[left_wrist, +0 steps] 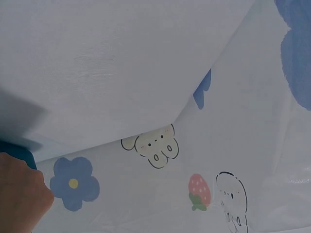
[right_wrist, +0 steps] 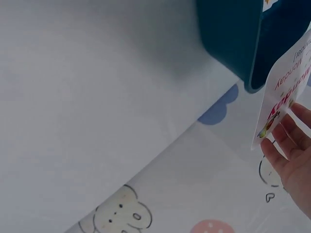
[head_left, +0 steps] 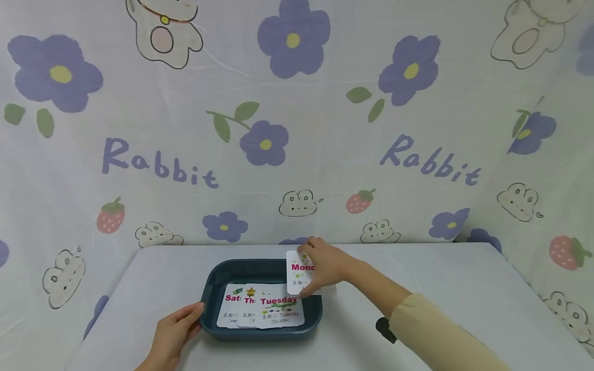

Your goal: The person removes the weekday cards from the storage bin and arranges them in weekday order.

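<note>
The right hand (head_left: 325,268) pinches the Monday card (head_left: 298,273) by its far edge, holding it above the right rim of the tray (head_left: 213,288). The left hand (head_left: 174,330), fingers loosely curled, grips the tray's near left corner. Three cards (head_left: 260,306) lie in the tray on the table (head_left: 417,288).

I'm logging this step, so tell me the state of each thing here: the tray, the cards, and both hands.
Tray: on the table, steadied at its left edge.
Tuesday card: lying in the tray, face up, on top of the overlapping row.
Other cards: lying in the tray, partly covered.
Monday card: held up over the tray's right rim, face toward the head camera.
Left hand: grips the tray's edge.
Right hand: pinches the Monday card.
</note>
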The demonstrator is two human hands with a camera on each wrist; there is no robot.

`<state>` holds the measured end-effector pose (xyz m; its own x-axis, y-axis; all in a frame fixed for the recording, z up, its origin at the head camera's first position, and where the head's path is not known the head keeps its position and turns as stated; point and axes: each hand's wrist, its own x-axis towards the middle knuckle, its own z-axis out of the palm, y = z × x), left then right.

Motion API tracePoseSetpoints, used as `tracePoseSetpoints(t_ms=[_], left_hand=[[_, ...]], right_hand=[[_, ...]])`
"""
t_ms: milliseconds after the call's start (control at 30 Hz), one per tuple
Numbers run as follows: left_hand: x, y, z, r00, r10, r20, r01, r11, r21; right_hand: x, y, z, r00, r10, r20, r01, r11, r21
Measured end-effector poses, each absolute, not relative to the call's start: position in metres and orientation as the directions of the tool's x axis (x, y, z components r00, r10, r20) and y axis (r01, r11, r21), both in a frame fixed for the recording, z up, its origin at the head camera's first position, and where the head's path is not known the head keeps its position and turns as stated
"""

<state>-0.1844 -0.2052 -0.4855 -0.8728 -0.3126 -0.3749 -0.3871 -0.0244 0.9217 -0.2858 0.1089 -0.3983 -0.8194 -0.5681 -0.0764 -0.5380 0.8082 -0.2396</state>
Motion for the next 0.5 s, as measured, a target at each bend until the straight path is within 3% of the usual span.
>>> tracePoseSetpoints(t_ms=[500], left_hand=[[-0.187,-0.202,-0.487,-0.863,-0.332,-0.382,-0.388,-0.050,0.920]], right_hand=[[-0.285,0.149,-0.399,-0.863,-0.499,-0.079,-0.469,0.850,-0.240]])
